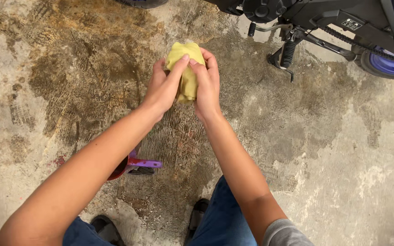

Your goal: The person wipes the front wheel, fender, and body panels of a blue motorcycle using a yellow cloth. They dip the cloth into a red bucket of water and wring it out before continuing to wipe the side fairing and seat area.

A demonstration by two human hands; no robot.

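yellow cloth [185,73] sits bunched between both hands in the head view, held out in front of the person above the floor. the left hand [163,86] is closed around the cloth's left side, thumb and forefinger reaching up along its top edge. the right hand [207,84] is closed around the right side, fingers curled over the upper fold, so the two hands press the cloth between them and their fingertips nearly meet at its top. a short tail of cloth hangs out below the palms.

the concrete floor [338,150] below is grey and rough, with a wide brown stain [83,73] spreading to the left of the hands. under the left forearm lies a red bowl [119,169] with a purple handle [149,163] that points right; most of it is hidden by the arm. at the top right stands a motorbike [334,23], black in frame, with its footpeg [288,53] hanging down, a chain along its swingarm, and a blue rear wheel rim [391,66] at the edge. at the bottom show blue trousers [224,218] and dark sandals [108,230], one beside each knee, and a grey sleeve [286,234] on the right arm.
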